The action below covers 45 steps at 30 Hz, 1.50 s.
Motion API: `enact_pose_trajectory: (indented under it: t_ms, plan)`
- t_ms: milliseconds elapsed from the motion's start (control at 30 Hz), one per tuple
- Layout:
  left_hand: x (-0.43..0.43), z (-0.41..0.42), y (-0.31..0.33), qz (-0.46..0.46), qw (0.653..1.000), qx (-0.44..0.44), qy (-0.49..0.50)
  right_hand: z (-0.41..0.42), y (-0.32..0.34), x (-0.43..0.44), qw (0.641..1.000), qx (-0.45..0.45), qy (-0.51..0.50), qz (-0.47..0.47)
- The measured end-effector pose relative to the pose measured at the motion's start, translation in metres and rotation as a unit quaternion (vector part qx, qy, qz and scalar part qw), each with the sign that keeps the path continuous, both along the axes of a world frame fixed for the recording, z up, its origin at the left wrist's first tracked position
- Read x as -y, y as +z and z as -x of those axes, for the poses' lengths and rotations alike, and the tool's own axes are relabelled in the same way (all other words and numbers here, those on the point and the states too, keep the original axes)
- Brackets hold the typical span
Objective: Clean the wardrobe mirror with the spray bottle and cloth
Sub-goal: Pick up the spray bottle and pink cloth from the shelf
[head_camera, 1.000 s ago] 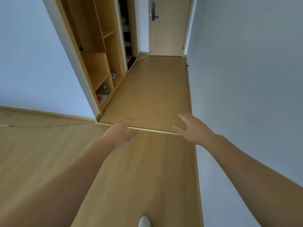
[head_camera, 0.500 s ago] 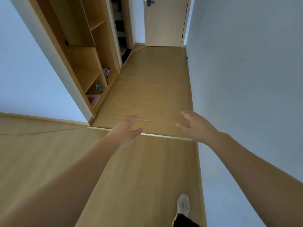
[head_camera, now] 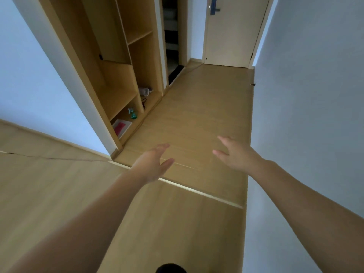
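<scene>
down in the lowest compartment of the open wooden wardrobe [head_camera: 126, 62], on the left of the hallway, stands the green spray bottle [head_camera: 133, 113], upright and near the front edge. the left hand [head_camera: 151, 164] and right hand [head_camera: 234, 154] are both stretched out ahead with fingers spread and nothing in them, well apart from the bottle. the step in hand looks like getting to the supplies. to do it well, the person would need to close in on the wardrobe, crouch low, and take the bottle by its neck under the trigger so it lifts straight out without knocking the shelf above.

just beside the bottle, nearer the camera, a white tray with something pink in it [head_camera: 121, 127] lies flat; whether that is the cloth i cannot tell. in the next compartment sit a grey bundle [head_camera: 145, 91] and a dark cord [head_camera: 144, 102]. no mirror is visible from here. the wooden floor [head_camera: 197, 115] is bare up to the closed door [head_camera: 232, 32], so nothing blocks the way but a raised threshold strip [head_camera: 201, 192] underfoot.
</scene>
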<state>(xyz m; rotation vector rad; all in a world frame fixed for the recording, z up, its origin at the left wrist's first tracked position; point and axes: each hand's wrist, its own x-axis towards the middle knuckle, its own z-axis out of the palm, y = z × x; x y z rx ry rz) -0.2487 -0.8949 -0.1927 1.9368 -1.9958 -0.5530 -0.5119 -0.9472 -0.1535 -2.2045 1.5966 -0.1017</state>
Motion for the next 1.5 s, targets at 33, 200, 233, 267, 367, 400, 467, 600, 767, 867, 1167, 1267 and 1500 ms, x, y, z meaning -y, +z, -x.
enact_pose_trajectory:
  t_ms: [33,200,233,267,367,400,467,600,767,867,1167,1267,1500]
  plan:
    - [0.010,0.003,-0.001,-0.005,1.000,-0.003,0.005,0.002,0.001,0.014,1.000,0.002,0.004,-0.005]
    - [0.069,0.010,-0.003,-0.009,1.000,-0.007,0.021,0.009,-0.002,0.082,0.999,-0.019,0.040,-0.007]
    - [0.084,0.011,-0.004,-0.008,1.000,-0.007,0.024,0.009,-0.003,0.097,0.999,-0.019,0.043,-0.007]
    - [0.099,0.011,-0.006,-0.008,1.000,-0.006,0.026,0.009,-0.005,0.114,0.999,-0.022,0.047,-0.005]
    - [0.148,0.008,-0.010,-0.011,0.999,-0.007,0.039,0.005,-0.010,0.167,0.998,-0.035,0.055,-0.004]
    - [0.165,0.006,-0.013,-0.010,0.999,-0.011,0.042,0.001,-0.012,0.187,0.998,-0.037,0.058,-0.003]
    - [0.203,-0.002,-0.016,-0.007,0.999,-0.017,0.043,-0.008,-0.016,0.228,0.997,-0.038,0.061,0.005]
    - [0.281,-0.022,-0.016,-0.015,0.998,-0.039,0.042,-0.029,-0.020,0.309,0.997,-0.043,0.062,0.020]
    - [0.365,-0.043,-0.015,-0.020,0.998,-0.042,0.051,-0.055,-0.024,0.399,0.996,-0.041,0.073,0.027]
    - [0.404,-0.051,-0.016,-0.028,0.997,-0.044,0.063,-0.063,-0.029,0.443,0.995,-0.048,0.080,0.028]
    - [0.496,-0.056,-0.025,-0.045,0.992,-0.029,0.117,-0.081,-0.041,0.571,0.988,-0.034,0.145,0.033]
    - [0.534,-0.051,-0.027,-0.039,0.986,-0.022,0.160,-0.086,-0.039,0.625,0.983,-0.020,0.179,0.039]
    - [0.624,-0.026,-0.026,-0.034,0.968,-0.030,0.245,-0.088,-0.032,0.754,0.963,-0.011,0.269,0.028]
